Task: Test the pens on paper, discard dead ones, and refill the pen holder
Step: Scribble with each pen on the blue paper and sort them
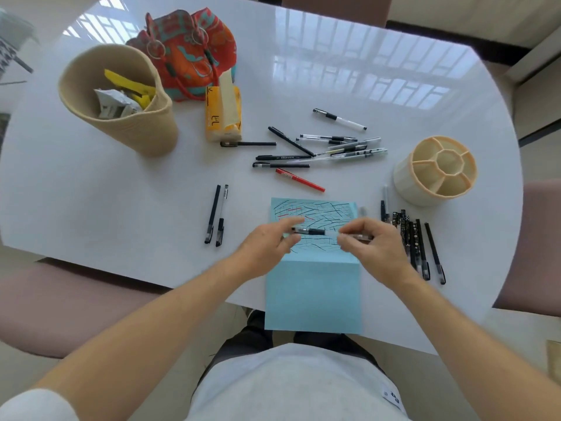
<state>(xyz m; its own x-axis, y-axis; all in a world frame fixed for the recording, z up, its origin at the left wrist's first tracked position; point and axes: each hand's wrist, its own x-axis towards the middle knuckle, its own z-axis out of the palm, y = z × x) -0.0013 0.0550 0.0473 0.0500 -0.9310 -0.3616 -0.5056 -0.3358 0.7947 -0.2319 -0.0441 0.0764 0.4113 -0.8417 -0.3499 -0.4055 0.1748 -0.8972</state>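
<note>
Both hands meet over the scribbled upper half of the blue paper (312,293), which serves here as the landmark. The left hand (267,250) pinches the capped, black-gripped end of a clear pen (315,231), its fingers (293,223) narrowed around the barrel. The right hand (376,247) grips the other end of the same pen, fingers (352,230) closed on it, so the pen lies level and crosswise just above the sheet. The motion blur hides whether the cap is on or partly pulled.

The paper lies at the near edge of the white surface (303,71), its lower part hanging past the rim toward the person's lap. Black strokes and a few red ones cover its far half.

Left of the paper, two black pens (216,215) lie side by side, apart from everything else. Right of the paper, just beside the right hand, a row of dark pens (416,244) lies roughly parallel. Beyond that row, further right of the paper, stands the cream pen holder (437,170), its divided compartments bare. Beyond the paper's far edge is a loose heap of pens (328,148), with a red pen (300,179) nearest the sheet and one clear pen (339,119) lying off on its own.

Far left of the paper stands a beige bin (127,117) holding crumpled scraps. Between the bin and the heap sits a yellow tissue pack (223,117), with a patterned red bag (188,50) behind it.
</note>
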